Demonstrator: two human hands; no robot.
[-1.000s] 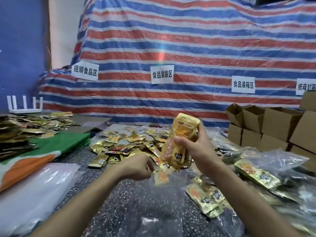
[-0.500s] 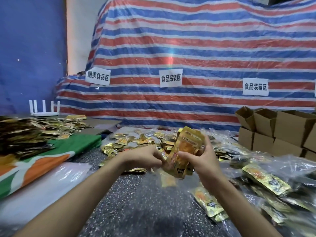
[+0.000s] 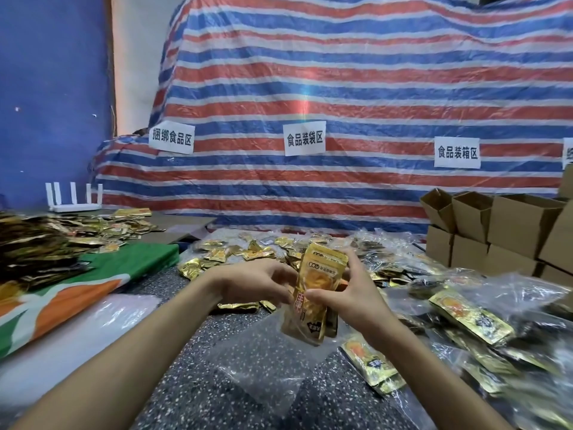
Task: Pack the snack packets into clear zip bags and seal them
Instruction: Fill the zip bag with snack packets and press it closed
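packets of snack, a small gold stack (image 3: 321, 283), stand upright in the middle of the frame, a little above the desk (image 3: 186, 383). right hand (image 3: 353, 296) has its grip clamped on this gold stack, the thumb across the front and the fingers behind, so the packets hold together as one block and do not fan out. lower end of the gold stack looks already inside the mouth of a clear zip bag (image 3: 266, 364), whose body hangs down and lies on the speckled desk under the hands.

left hand (image 3: 254, 283) is just beside the packets, toward the left of the frame. its fingers are curled and seem to pinch the rim of the bag, i think to keep the mouth open and steady while the packets go in. the fingertips are partly hidden behind the packets, so this grip i judge and do not fully see.

the packets are held vertical, i believe, because the bag is narrow and they enter more easy by the short end. the seal is not yet closed.

behind the hands a heap of loose packets (image 3: 248, 252) is near for the next taking. at the right of the frame filled bags (image 3: 471, 318) lie in a pile, and cardboard boxes (image 3: 511, 231) stand in the upper right behind them, probably for a later step.
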